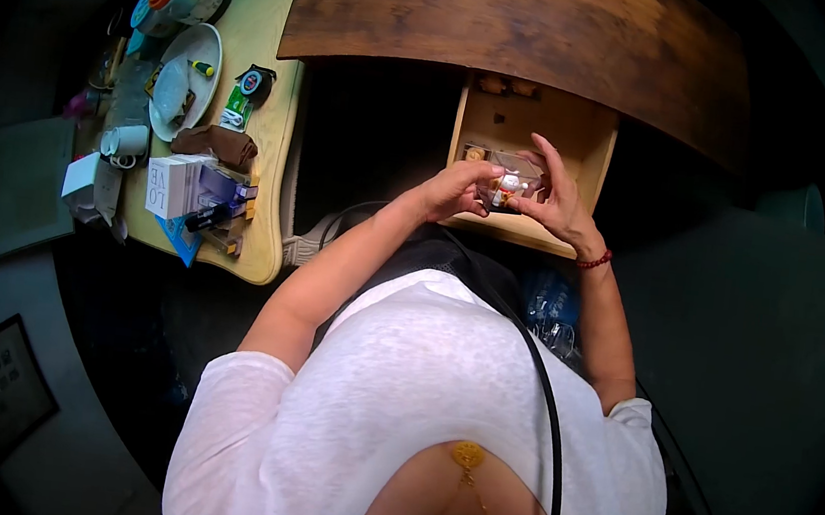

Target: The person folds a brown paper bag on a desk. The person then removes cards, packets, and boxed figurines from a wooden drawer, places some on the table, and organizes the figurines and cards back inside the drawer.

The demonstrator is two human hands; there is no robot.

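Note:
Over an open wooden drawer [526,231], both hands hold a small clear plastic box [522,169] with a white figurine [511,182] in it. My left hand [455,190] grips the box's left side, thumb on top. On the right side, my right hand [561,205] has its thumb at the lower edge and its fingers raised along the far edge. A small tan figure [476,153] shows at the left, just beyond the box; whether it is inside the box or in the drawer I cannot tell. Small brown items [496,85] lie at the drawer's back.
A dark wooden tabletop [518,22] overhangs the drawer. On the light wooden table [269,142] at left are a white plate [211,86], a tape measure [253,83], a brown cloth [215,144], a white LOVE box [170,188] and a jar [183,0]. A black cable [549,398] crosses my chest.

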